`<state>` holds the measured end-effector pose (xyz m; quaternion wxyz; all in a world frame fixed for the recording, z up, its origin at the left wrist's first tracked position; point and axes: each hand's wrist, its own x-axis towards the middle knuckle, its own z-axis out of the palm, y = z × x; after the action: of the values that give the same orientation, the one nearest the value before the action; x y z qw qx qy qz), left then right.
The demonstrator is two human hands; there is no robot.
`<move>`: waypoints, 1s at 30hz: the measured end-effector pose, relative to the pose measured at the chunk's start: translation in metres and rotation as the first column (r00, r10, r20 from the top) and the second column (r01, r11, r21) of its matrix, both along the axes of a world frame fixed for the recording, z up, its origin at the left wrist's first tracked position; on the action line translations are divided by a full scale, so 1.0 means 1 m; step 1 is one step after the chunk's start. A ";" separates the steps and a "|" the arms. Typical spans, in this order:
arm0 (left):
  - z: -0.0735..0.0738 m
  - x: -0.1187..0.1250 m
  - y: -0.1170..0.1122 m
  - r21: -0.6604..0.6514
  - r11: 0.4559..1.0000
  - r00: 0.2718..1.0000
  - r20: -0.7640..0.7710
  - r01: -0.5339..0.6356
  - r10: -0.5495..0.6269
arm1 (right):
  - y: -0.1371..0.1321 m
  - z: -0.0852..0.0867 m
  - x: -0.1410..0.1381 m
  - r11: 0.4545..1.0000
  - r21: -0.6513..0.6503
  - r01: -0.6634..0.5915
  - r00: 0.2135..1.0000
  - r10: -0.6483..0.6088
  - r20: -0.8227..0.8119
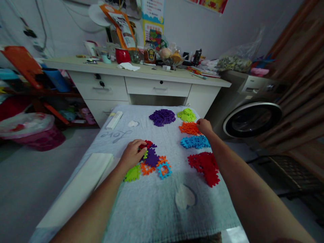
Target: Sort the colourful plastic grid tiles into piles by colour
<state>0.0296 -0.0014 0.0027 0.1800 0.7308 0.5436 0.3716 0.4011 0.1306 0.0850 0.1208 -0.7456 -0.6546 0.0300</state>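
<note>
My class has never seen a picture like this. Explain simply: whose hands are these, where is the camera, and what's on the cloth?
There is no machine here: these are one person's bare hands, seen by a camera worn on that person's head. On the pale cloth lie notched pieces sorted by colour: a purple pile, a lime pile, an orange pile, a blue pile and a red pile. The left hand touches a mixed-colour cluster. The right hand is at the orange pile; whether it grips a piece is unclear.
</note>
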 end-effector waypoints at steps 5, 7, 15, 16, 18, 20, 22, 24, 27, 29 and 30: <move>0.000 0.000 0.000 0.008 1.000 1.000 -0.004 0.003 -0.003 | -0.009 0.005 -0.005 0.997 0.077 0.030 0.998 -0.026 -0.059; 0.000 0.000 0.000 0.009 1.000 1.000 -0.006 0.002 -0.002 | -0.019 0.012 -0.014 0.990 0.139 0.004 0.996 0.009 -0.090; 0.001 0.001 -0.001 0.007 1.000 1.000 0.006 0.000 0.000 | -0.106 0.012 -0.094 0.862 0.117 -0.494 0.832 0.507 -0.224; 0.002 0.001 -0.001 0.004 1.000 1.000 0.006 0.001 -0.001 | -0.118 0.009 -0.102 0.821 0.091 -0.564 0.790 0.568 -0.230; 0.003 0.002 -0.002 0.000 1.000 1.000 0.006 -0.002 0.002 | -0.137 0.003 -0.113 0.729 0.046 -0.682 0.701 0.671 -0.242; 0.005 0.002 -0.002 -0.002 1.000 1.000 0.009 -0.008 0.008 | -0.149 -0.003 -0.119 0.637 -0.021 -0.770 0.622 0.744 -0.246; 0.006 0.002 -0.003 -0.006 1.000 1.000 0.015 -0.009 0.009 | -0.155 -0.010 -0.122 0.574 -0.104 -0.813 0.580 0.778 -0.241; 0.006 0.002 -0.003 -0.009 1.000 1.000 0.025 -0.004 0.004 | -0.157 -0.017 -0.123 0.559 -0.161 -0.814 0.581 0.780 -0.230; 0.006 0.003 -0.003 -0.019 1.000 0.999 0.052 -0.005 0.006 | -0.155 -0.025 -0.125 0.580 -0.150 -0.801 0.598 0.768 -0.230; 0.007 0.003 -0.002 -0.046 0.999 0.995 0.096 -0.007 0.012 | -0.152 -0.030 -0.125 0.595 -0.115 -0.796 0.602 0.758 -0.250; 0.007 0.003 -0.002 -0.065 0.998 0.991 0.134 -0.014 0.023 | -0.151 -0.032 -0.124 0.603 -0.096 -0.792 0.605 0.751 -0.265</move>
<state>0.0324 -0.0034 0.0099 0.2360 0.6928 0.5486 0.4043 0.2767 -0.0207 0.0533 0.0830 -0.3891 -0.8907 0.2200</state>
